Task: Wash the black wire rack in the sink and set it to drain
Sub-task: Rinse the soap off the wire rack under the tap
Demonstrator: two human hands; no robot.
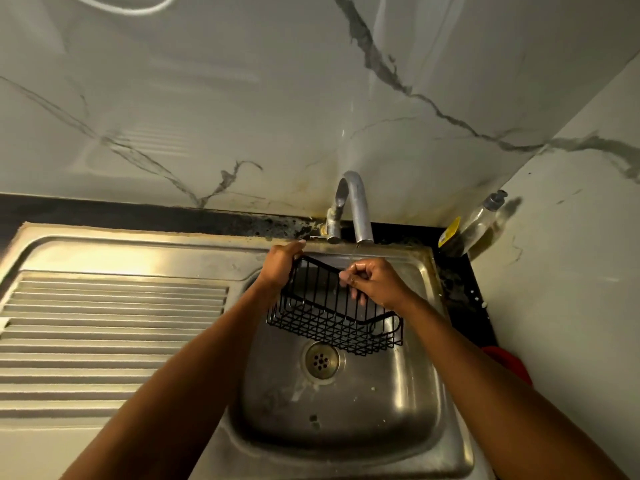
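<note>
The black wire rack (332,317) hangs tilted over the steel sink basin (398,403), above the drain (321,360). My left hand (280,265) grips its far left corner at the rim. My right hand (374,280) pinches the rack's top rail near the middle, fingers curled round the wire. A thin stream of water falls from the curved tap (356,209) onto my right hand and the rack.
A ribbed steel draining board (114,334) lies left of the basin. A clear soap dispenser bottle (485,220) leans in the back right corner against the marble wall. Something red (509,365) sits on the dark counter at the right.
</note>
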